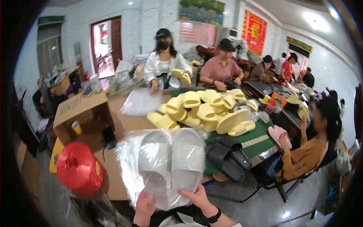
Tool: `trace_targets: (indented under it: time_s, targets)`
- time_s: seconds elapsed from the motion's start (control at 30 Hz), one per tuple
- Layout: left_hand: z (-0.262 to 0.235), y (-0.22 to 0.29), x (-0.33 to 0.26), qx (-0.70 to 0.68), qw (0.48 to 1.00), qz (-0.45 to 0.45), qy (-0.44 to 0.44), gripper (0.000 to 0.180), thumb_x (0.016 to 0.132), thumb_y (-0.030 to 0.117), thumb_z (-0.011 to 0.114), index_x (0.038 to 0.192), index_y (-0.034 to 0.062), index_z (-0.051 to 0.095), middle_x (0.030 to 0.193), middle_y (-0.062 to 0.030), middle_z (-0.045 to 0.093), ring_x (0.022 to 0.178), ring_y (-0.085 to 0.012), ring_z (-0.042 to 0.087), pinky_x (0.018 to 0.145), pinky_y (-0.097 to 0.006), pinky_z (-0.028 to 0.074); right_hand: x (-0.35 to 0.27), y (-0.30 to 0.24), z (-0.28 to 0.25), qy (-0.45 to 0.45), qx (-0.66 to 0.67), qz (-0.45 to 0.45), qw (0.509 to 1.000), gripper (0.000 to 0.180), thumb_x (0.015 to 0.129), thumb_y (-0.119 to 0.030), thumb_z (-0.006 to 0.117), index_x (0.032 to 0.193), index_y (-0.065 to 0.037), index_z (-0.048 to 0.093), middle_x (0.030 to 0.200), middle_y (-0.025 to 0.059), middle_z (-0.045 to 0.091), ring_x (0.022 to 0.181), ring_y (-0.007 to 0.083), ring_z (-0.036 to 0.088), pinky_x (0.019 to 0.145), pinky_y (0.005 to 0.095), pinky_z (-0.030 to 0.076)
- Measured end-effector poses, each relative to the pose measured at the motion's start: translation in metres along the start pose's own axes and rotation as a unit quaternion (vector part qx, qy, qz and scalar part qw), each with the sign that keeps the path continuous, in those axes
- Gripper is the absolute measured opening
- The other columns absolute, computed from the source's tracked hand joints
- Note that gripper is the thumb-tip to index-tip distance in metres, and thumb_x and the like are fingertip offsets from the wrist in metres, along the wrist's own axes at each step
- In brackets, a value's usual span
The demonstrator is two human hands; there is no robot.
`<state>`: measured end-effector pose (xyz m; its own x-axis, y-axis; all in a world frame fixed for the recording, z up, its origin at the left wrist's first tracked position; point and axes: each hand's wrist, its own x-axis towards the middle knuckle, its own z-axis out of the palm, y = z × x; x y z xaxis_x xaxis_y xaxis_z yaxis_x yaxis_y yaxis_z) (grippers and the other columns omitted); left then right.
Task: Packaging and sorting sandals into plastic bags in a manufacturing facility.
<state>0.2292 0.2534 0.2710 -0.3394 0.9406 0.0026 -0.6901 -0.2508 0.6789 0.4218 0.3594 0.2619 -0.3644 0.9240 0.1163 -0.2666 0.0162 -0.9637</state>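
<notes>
A pair of light grey slide slippers (171, 159) lies side by side inside a clear plastic bag (128, 162), held up in front of me. My left hand (144, 205) grips the bag's lower edge near the left slipper, thumb on top. At the lower right, my right hand (197, 196) pinches the bag and slipper end with its thumb on the near face. The fingers beneath are hidden. Just right of the bag, a pair of black slide slippers (228, 159) rests at the table edge. Behind it is a heap of yellow slippers (206, 109).
An open cardboard box (81, 109) stands at left on the table (119, 185), with a red wrapped roll (80, 169) before it. Clear bags (141, 101) lie on the far side. A co-worker at right holds pink slippers (279, 135); another across holds yellow ones (181, 76).
</notes>
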Motion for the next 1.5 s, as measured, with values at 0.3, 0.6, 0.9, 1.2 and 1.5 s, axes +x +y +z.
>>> trace_targets:
  time_s: [0.3,0.6,0.9,1.2,1.5]
  targets:
    - [0.017,-0.026,-0.026,0.204,0.975,-0.085,0.03,0.048,0.094,0.009,0.063,0.138,-0.0007,0.046,0.131,-0.0089,0.059,0.12,-0.0205,0.055,0.105,-0.036,0.042,-0.025,0.028,0.03,0.067,0.006,-0.104,0.992,0.041,0.091,-0.001,0.066,0.127,0.003,0.045,0.121,0.0115,0.059,0.107,0.0188,0.058,0.093,0.0324,0.047]
    - [-0.131,0.085,-0.172,0.087,0.975,-0.131,0.157,0.059,0.087,0.016,0.069,0.139,0.0005,0.048,0.13,-0.0111,0.061,0.115,-0.0224,0.062,0.102,-0.037,0.048,-0.019,0.003,0.034,-0.281,-0.26,-0.187,0.905,0.044,0.073,-0.017,0.079,0.111,-0.001,0.064,0.105,0.0159,0.063,0.098,0.0332,0.059,0.086,0.0404,0.047]
    - [-0.267,0.137,-0.329,0.127,0.84,-0.073,0.522,0.041,0.083,0.025,0.068,0.118,0.0035,0.062,0.107,-0.0101,0.07,0.089,-0.0259,0.069,0.083,-0.039,0.055,0.009,0.038,0.028,-0.129,-0.184,-0.017,0.974,0.013,0.09,-0.005,0.066,0.102,0.0,0.064,0.085,0.0013,0.061,0.074,0.0081,0.053,0.067,0.0229,0.044]
    - [-0.311,0.086,-0.139,0.024,0.839,0.121,0.529,0.026,0.091,0.029,0.056,0.107,0.0093,0.063,0.095,-0.0078,0.067,0.082,-0.0222,0.065,0.059,-0.036,0.051,0.015,0.069,0.021,-0.148,-0.206,0.004,0.967,0.009,0.091,-0.003,0.064,0.1,0.0,0.065,0.085,-0.0003,0.061,0.073,0.0062,0.053,0.064,0.021,0.044]
    - [-0.357,0.123,-0.134,0.056,0.818,0.155,0.552,0.019,0.09,0.02,0.06,0.098,0.0047,0.066,0.089,-0.0073,0.068,0.076,-0.0203,0.067,0.058,-0.034,0.051,0.013,0.073,0.025,-0.116,-0.262,-0.055,0.956,0.004,0.09,-0.002,0.065,0.094,-0.001,0.066,0.081,-0.0006,0.059,0.071,0.0059,0.053,0.062,0.0196,0.042]
